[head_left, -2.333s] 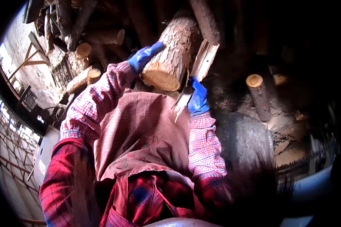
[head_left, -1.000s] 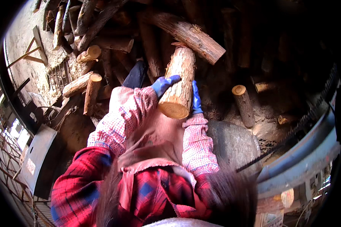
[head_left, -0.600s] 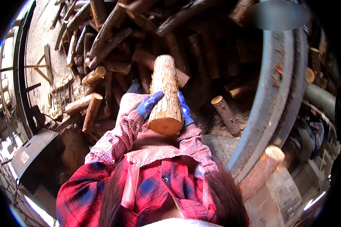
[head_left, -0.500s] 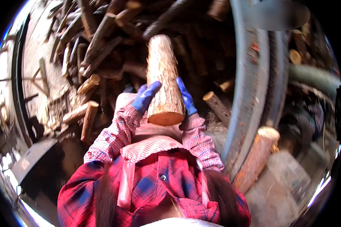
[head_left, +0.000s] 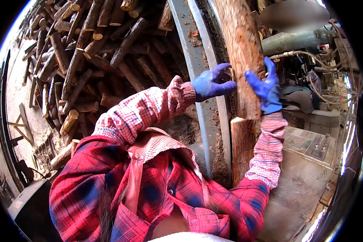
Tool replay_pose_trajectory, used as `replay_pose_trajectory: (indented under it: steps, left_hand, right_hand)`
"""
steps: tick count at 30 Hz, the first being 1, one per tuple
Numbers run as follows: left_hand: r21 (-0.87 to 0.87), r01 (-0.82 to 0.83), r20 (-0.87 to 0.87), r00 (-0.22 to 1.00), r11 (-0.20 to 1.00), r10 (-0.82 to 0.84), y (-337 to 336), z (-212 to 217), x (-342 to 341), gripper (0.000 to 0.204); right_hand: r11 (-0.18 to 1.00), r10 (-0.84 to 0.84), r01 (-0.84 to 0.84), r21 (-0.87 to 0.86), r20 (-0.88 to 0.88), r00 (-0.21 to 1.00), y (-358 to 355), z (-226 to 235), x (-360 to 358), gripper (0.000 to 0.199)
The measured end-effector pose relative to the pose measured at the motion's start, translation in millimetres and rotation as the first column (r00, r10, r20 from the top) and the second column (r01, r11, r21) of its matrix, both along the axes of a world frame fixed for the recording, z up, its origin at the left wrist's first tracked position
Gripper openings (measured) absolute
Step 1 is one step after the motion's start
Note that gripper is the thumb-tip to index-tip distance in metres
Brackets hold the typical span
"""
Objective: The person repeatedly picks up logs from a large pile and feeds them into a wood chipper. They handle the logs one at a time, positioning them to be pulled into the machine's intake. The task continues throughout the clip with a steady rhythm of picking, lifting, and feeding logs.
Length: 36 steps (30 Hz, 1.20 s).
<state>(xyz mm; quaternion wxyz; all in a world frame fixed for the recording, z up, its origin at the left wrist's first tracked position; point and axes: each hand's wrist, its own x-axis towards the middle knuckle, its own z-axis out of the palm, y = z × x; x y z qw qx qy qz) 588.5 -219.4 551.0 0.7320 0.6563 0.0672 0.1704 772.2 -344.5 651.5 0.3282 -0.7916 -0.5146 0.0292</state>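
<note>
A thick bark-covered log (head_left: 240,52) lies lengthwise along the metal trough to my right, its near end just beyond a second log (head_left: 242,147). On its left side, my left hand (head_left: 215,82), in a blue glove, is open, with thumb and fingers apart and their tips close to the bark. At the right edge my right hand (head_left: 267,86), also gloved in blue, is open with spread fingers. Its thumb lies over the bark near the log's near end. Whether the left fingertips touch the log, I cannot tell.
A large heap of cut logs (head_left: 84,48) fills the far left. Grey metal rails (head_left: 197,52) edge the trough. On the right are a green pipe (head_left: 290,42), hoses (head_left: 322,60) and a dusty control box with knobs (head_left: 318,145). A dark metal piece (head_left: 30,201) stands at lower left.
Both hands have swung right with the log from in front of my body to the trough. The log now lies there, and my fingers have spread from it. My view has turned right.
</note>
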Motion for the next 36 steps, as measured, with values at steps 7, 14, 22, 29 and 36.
replay_pose_trajectory:
  steps: [7,14,22,29,36]
  left_hand:
    - [-0.262,-0.178,-0.255,0.961,0.949,0.109,43.1,-127.4,-105.4,0.066]
    - [0.109,-0.729,-0.658,0.457,0.676,0.599,136.5,-258.3,-316.4,0.073]
    - [-0.247,-0.934,-0.917,0.311,0.259,0.248,145.5,-359.0,-438.6,0.034]
    - [-0.209,-0.803,-0.961,0.275,0.558,0.036,194.2,-509.9,-441.0,0.04]
    - [0.204,-0.243,-0.977,0.009,0.948,0.212,375.9,-689.1,-374.0,0.091]
  right_hand:
    - [0.95,-0.166,0.279,-0.14,0.53,0.832,-29.8,-105.2,-17.0,0.088]
    - [0.968,-0.103,0.216,-0.124,0.591,0.8,-32.2,-86.5,-48.4,0.076]
    - [0.905,0.29,-0.349,-0.242,-0.248,0.924,136.3,-221.3,-225.9,0.056]
    - [0.532,0.065,-0.568,-0.627,-0.639,0.767,168.7,-407.7,-317.7,0.065]
    - [0.68,-0.594,-0.265,-0.683,-0.726,0.346,153.0,-593.5,-384.9,0.054]
